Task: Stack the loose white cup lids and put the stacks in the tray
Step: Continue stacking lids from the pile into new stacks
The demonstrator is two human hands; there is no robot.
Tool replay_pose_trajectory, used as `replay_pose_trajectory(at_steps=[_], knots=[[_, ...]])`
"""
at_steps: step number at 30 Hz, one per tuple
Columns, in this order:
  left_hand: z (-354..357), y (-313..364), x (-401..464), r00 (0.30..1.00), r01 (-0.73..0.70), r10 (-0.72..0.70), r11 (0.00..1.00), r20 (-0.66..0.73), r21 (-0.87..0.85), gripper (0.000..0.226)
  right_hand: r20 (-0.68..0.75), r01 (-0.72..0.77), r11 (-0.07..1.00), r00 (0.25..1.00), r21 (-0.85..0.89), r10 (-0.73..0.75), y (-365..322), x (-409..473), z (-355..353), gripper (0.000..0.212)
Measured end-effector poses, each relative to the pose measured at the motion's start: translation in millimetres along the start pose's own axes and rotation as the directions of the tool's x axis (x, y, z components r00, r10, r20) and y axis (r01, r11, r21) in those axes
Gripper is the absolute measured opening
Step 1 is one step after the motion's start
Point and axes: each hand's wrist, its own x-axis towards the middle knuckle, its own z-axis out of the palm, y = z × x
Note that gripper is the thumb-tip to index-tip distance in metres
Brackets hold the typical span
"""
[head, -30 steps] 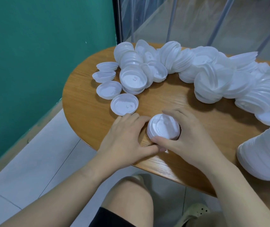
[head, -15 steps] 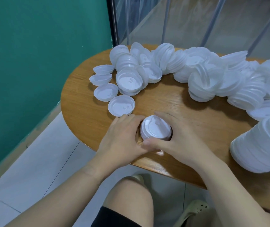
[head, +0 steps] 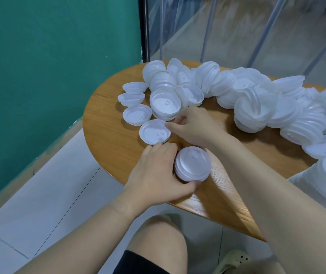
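The left hand (head: 156, 171) is curled around a short stack of lids (head: 192, 164) near the front edge of the round wooden table (head: 106, 139); the thumb lies under the near side of the stack and the fingers wrap its left side. This stack stands upright, its axis vertical, and the domed top of the upper lid faces up toward the camera.

The right hand (head: 195, 127) reaches across above the stack and pinches with thumb and forefinger the right rim of a single loose lid (head: 154, 132). This lid lies flat on the table, hollow side up, just behind the left hand's fingers.

Three more single lids (head: 136, 115) lie open side up to the left of it, in a row going away toward the teal wall (head: 49, 66). Behind them a long heap of lids (head: 257, 99) runs across the back of the table to the right; many small stacks there lie on their sides, with axes pointing in different directions.
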Motion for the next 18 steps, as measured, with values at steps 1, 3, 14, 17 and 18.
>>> replay_pose_trajectory(at_steps=[1,3,14,17,18], knots=[[-0.4,-0.2,0.4,1.0,0.005,-0.004,1.0,0.012,-0.01,0.057,-0.002,-0.01,1.0,1.0,-0.013,0.01,-2.1,6.2,4.2,0.039],[-1.1,-1.6,1.1,0.999,0.003,-0.002,1.0,0.033,-0.03,0.067,0.005,-0.032,0.998,0.999,-0.047,0.032,-1.8,14.1,13.1,0.037],[0.0,-5.1,-0.4,0.998,-0.041,0.041,0.999,0.04,0.006,0.067,-0.259,-0.102,0.977,0.954,0.189,0.149,35.3,-33.6,-13.5,0.028],[0.4,-5.4,0.2,0.998,-0.041,0.04,0.999,0.048,0.013,0.072,-0.318,-0.148,0.902,0.902,0.406,0.292,50.4,-60.6,-24.0,0.026],[0.8,-5.4,0.2,0.998,-0.039,0.038,0.999,0.049,0.015,0.073,-0.319,-0.161,0.875,0.889,0.456,0.33,53.8,-67.3,-27.2,0.024]])
